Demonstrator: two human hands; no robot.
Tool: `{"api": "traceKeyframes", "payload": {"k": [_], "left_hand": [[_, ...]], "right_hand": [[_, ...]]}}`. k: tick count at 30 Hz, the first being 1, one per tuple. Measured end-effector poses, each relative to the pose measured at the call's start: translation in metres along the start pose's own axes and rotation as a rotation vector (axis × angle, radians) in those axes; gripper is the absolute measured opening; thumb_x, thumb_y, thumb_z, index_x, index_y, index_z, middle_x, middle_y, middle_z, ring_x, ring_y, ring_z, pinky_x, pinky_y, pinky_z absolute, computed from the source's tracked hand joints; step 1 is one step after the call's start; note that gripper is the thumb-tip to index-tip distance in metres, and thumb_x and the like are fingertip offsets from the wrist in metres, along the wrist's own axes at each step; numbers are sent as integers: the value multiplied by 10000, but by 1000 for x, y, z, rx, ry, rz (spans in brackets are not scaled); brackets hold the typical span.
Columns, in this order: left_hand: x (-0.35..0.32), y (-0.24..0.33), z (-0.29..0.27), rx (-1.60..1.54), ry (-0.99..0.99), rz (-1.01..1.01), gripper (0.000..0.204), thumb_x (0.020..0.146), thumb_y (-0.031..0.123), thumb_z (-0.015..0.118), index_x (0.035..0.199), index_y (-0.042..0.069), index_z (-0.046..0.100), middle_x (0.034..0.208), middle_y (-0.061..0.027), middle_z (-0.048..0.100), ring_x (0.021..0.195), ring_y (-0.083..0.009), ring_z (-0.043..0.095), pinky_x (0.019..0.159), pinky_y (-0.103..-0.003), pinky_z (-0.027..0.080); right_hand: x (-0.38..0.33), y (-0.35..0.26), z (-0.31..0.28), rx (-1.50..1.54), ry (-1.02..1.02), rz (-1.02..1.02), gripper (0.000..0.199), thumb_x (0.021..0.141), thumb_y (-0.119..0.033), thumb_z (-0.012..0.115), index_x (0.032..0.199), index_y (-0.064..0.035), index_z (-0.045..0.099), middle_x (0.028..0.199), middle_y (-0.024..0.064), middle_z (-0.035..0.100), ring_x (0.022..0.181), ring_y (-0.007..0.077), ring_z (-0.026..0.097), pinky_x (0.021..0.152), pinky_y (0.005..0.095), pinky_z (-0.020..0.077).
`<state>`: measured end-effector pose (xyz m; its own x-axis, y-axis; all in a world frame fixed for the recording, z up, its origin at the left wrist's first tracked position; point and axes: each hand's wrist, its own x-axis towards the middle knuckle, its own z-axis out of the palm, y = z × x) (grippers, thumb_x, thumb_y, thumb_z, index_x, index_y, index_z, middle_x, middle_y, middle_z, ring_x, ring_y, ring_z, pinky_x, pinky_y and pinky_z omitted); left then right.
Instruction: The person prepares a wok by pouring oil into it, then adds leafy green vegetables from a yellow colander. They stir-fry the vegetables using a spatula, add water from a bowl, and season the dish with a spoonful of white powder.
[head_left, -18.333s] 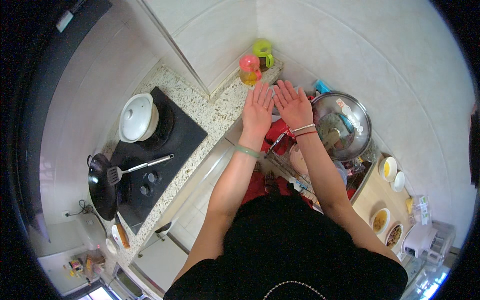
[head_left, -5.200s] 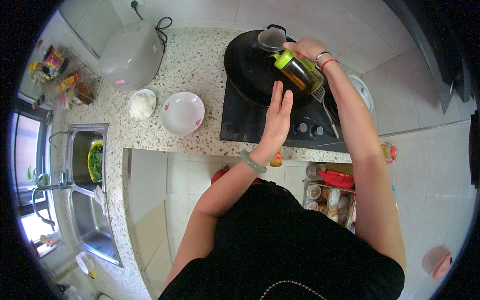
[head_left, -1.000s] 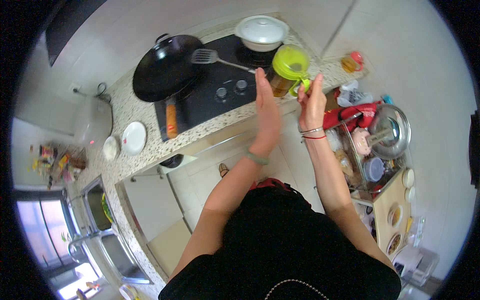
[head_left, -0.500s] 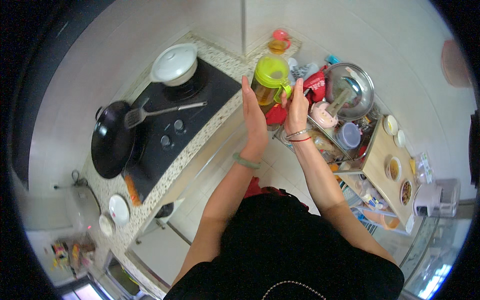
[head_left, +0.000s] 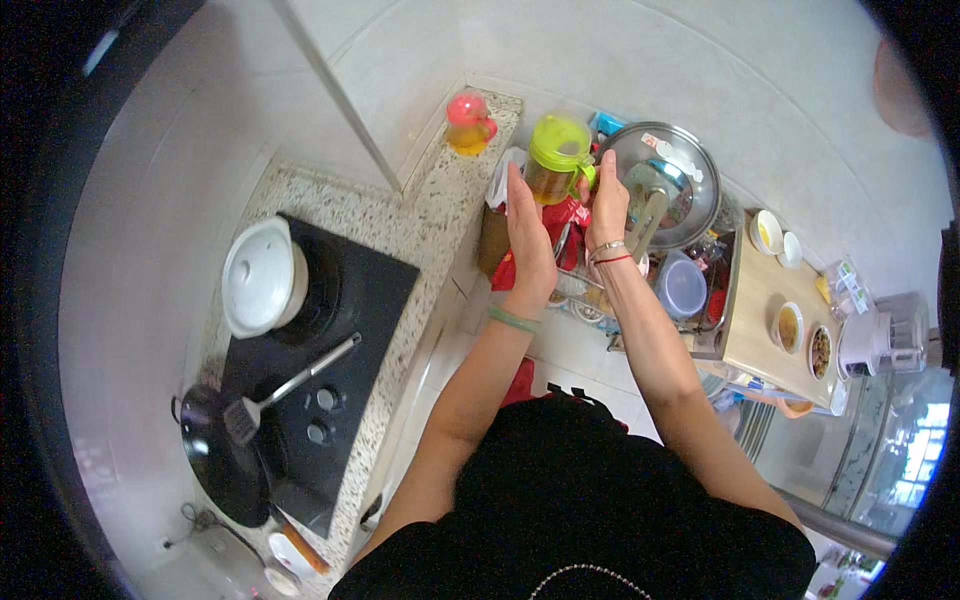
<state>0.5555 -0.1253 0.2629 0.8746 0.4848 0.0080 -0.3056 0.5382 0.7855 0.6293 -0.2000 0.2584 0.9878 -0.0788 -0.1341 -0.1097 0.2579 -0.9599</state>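
Head view, looking down: the person's two hands are reaching out to the far middle of the scene, over a cluttered wire rack (head_left: 590,300). Between them is standing an upright clear oil jug with a lime-green lid (head_left: 556,160), holding amber liquid, its long axis vertical. The right hand (head_left: 607,205) is curling around the jug's right side and gripping it. The left hand (head_left: 528,232) is lying open and flat, just left of the jug, fingers pointing far.
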Motion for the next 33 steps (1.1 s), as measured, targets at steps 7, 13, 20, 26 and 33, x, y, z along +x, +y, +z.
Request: {"api": "traceKeyframes", "payload": {"k": [7, 13, 20, 26, 33], "left_hand": [[103, -45, 2, -136, 28, -152, 752, 950, 515, 339, 1452, 19, 78, 1531, -119, 44, 1414, -217, 22, 1136, -407, 59], [161, -81, -12, -275, 70, -175, 731, 950, 514, 333, 1454, 34, 110, 1530, -109, 87, 1414, -219, 50, 1134, -390, 49], [197, -104, -19, -322, 165, -186, 620, 975, 398, 335, 1446, 33, 165, 1523, -99, 138, 1404, -215, 122, 1126, -378, 81], [218, -112, -13, -347, 210, -153, 554, 975, 325, 363, 1424, 24, 243, 1500, -97, 212, 1385, -211, 181, 1125, -355, 133], [237, -119, -21, -407, 210, -130, 525, 981, 296, 371, 1407, 6, 271, 1460, -99, 293, 1351, -206, 258, 1120, -343, 180]], "right_hand": [[126, 39, 35, -104, 17, -5, 560, 920, -489, 481, 549, -70, 478, 531, 4, 456, 490, 100, 393, 474, 262, 290], [192, 73, 74, -68, -2, 79, 512, 906, -467, 516, 578, -74, 510, 545, 3, 482, 502, 90, 406, 474, 263, 304], [233, 99, 98, -158, -93, 149, 502, 896, -477, 527, 613, -63, 556, 559, 10, 514, 517, 79, 437, 478, 254, 329], [256, 120, 112, -203, -181, 137, 540, 879, -502, 537, 580, -54, 570, 544, 8, 509, 520, 84, 439, 481, 251, 339], [276, 138, 131, -209, -222, 166, 503, 879, -498, 538, 666, -48, 605, 593, 1, 536, 533, 83, 458, 485, 251, 354]]}}
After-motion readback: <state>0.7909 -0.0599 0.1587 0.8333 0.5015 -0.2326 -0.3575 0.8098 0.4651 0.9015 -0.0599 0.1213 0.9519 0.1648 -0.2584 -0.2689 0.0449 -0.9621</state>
